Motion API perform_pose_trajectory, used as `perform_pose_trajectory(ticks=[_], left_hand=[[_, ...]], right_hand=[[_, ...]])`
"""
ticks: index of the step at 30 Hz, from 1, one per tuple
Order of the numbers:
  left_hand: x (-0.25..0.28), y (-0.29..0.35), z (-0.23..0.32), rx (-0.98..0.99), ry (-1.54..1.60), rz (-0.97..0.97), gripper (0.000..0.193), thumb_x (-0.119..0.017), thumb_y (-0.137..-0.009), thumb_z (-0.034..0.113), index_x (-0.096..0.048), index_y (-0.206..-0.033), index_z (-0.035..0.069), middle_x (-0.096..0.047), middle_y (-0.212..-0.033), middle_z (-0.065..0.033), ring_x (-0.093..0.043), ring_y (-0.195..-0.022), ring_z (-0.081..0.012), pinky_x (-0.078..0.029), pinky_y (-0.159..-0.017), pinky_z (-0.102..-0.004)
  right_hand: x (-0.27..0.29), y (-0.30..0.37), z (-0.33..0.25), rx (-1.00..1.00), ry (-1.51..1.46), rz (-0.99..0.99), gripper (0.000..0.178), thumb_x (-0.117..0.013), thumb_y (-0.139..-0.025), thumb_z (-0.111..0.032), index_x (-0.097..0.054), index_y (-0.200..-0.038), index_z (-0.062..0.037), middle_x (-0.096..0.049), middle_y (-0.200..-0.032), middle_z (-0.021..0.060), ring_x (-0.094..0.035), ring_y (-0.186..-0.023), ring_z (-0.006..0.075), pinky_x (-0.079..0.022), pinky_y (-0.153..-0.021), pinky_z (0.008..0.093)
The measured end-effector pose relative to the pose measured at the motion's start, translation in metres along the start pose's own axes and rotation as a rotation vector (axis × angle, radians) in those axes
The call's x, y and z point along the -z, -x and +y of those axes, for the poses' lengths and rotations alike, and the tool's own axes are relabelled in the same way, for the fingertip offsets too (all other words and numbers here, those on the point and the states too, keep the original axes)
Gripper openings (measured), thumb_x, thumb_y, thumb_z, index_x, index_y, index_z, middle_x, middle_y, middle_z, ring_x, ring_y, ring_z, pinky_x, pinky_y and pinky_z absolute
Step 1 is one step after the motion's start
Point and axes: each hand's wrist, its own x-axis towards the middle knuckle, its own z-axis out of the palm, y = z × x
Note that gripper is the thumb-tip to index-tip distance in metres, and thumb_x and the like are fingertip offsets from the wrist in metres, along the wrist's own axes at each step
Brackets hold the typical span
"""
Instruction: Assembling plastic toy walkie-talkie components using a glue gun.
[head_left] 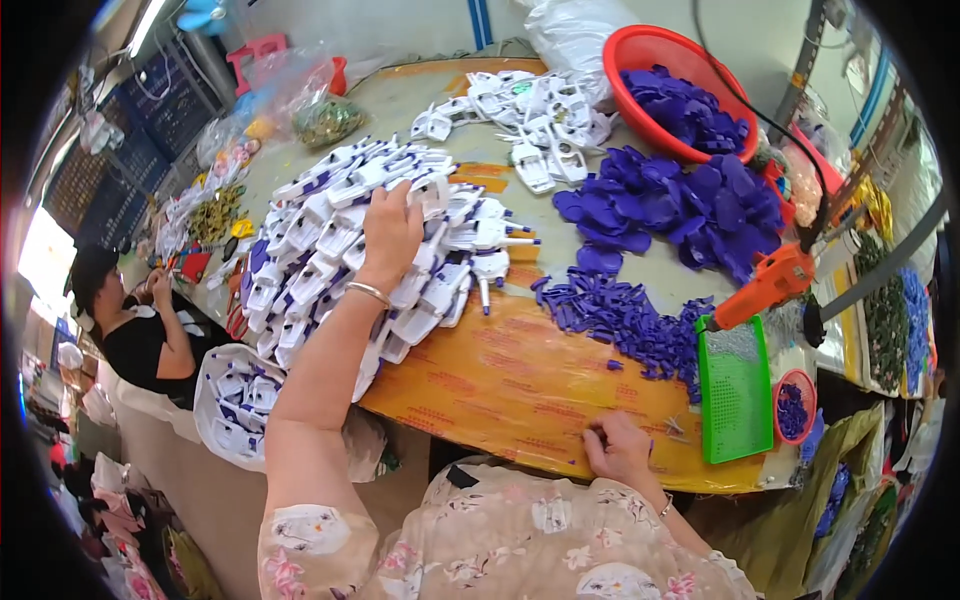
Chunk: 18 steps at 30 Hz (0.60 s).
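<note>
My left hand (pixel 391 237) reaches far forward onto a large heap of white boat-shaped plastic parts (pixel 335 235) with purple pieces fitted in them. Its fingers are curled against one white plastic part (pixel 430 192) near the top of the heap. My right hand (pixel 618 446) rests near the table's front edge with its fingers curled in. Whatever those fingers may hold is hidden. A few thin metal pieces (pixel 675 428) lie just right of it. Beyond it spreads a pile of small purple plastic pieces (pixel 625 315).
An orange power screwdriver (pixel 765 285) hangs at the right above a green tray (pixel 738 400) of small metal parts. Nearby stands a small red bowl (pixel 796 400). Purple discs (pixel 690 205) lie below a red basin (pixel 625 85). More white parts (pixel 545 120) are at the back. A co-worker (pixel 145 330) sits left.
</note>
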Motion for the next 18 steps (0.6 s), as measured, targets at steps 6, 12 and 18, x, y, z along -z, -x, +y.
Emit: perform_pose_trajectory(ticks=[6, 12, 18], left_hand=[[-0.009, 0.009, 0.022, -0.018, -0.547, -0.196, 0.016, -0.055, -0.077, 0.015, -0.06, -0.086, 0.002, -0.062, -0.085, -0.0171, -0.064, -0.07, -0.033, -0.053, -0.059, -0.0416], [0.002, -0.009, 0.032, 0.153, -0.657, -0.448, 0.025, -0.051, -0.08, 0.021, -0.07, -0.082, 0.004, -0.067, -0.084, -0.0182, -0.066, -0.078, -0.0331, -0.053, -0.069, -0.0427], [0.016, -0.023, 0.055, 0.138, -0.587, -0.516, 0.035, -0.06, -0.079, 0.038, -0.069, -0.083, 0.005, -0.067, -0.086, -0.017, -0.065, -0.081, -0.0338, -0.052, -0.073, -0.0423]], right_hand=[[0.005, 0.004, 0.01, -0.059, -0.18, -0.019, 0.01, -0.068, -0.074, -0.009, -0.061, -0.081, -0.006, -0.057, -0.069, 0.0076, -0.058, -0.055, 0.0197, -0.046, -0.05, 0.0291], [0.013, 0.005, 0.009, -0.13, -0.461, -0.069, 0.009, -0.065, -0.078, -0.003, -0.062, -0.085, -0.0018, -0.058, -0.067, 0.0059, -0.056, -0.053, 0.0098, -0.043, -0.048, 0.0217], [0.05, -0.007, 0.009, -0.554, -0.905, -0.167, 0.009, -0.054, -0.087, -0.005, -0.062, -0.092, -0.0039, -0.06, -0.068, 0.0032, -0.056, -0.053, 0.0081, -0.045, -0.048, 0.0205]])
